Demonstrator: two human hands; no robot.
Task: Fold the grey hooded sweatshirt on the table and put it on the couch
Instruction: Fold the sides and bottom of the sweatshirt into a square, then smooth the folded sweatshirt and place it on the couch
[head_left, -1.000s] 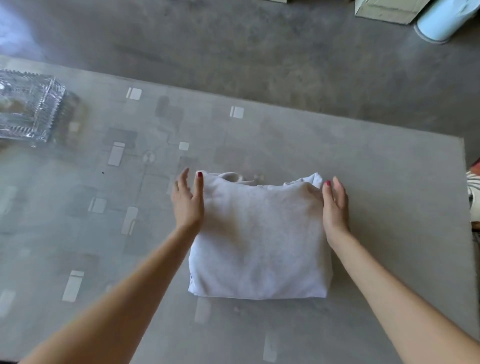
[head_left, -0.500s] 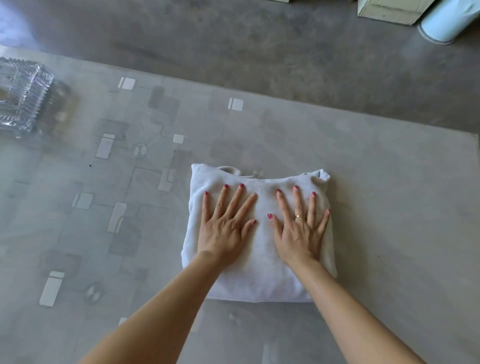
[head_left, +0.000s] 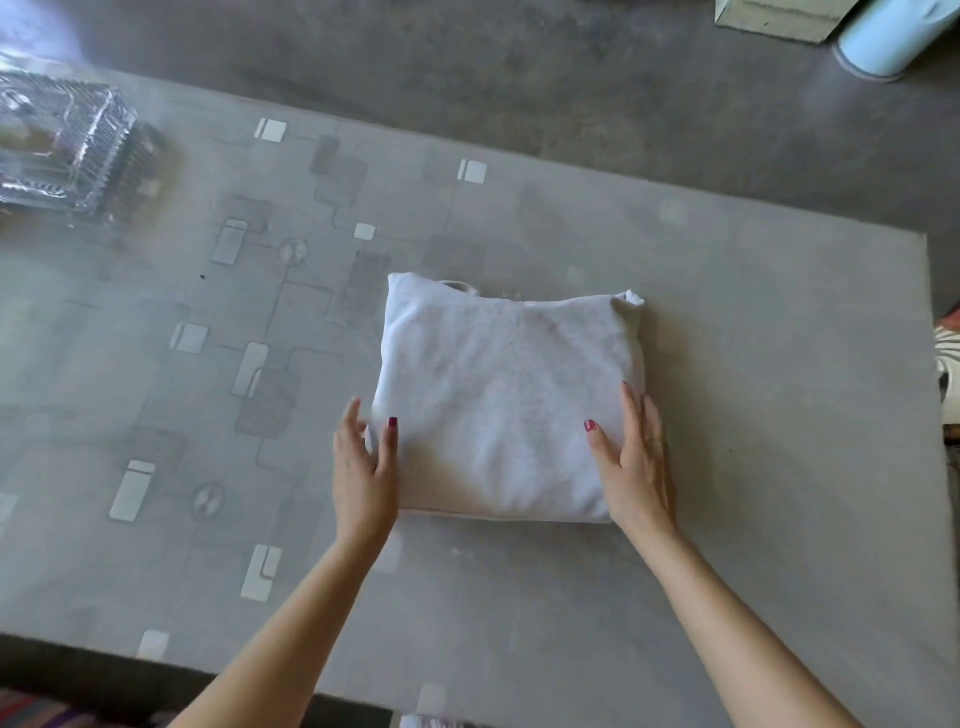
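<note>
The grey hooded sweatshirt lies folded into a thick, compact rectangle in the middle of the glass-topped table. My left hand is at its near left edge, thumb on top of the cloth and fingers down along the side. My right hand mirrors it at the near right corner, thumb on top, fingers against the side. Both hands clasp the bundle, which still rests on the table. The couch is not in view.
A cut-glass dish stands at the table's far left. Beyond the far edge is bare grey floor with a pale box and a light blue cylinder. A patterned cushion edge shows at the right.
My hands first stood at the bundle's far corners, then pressed flat on top of it. Now they have slid apart to its near left and right sides and taken hold.
</note>
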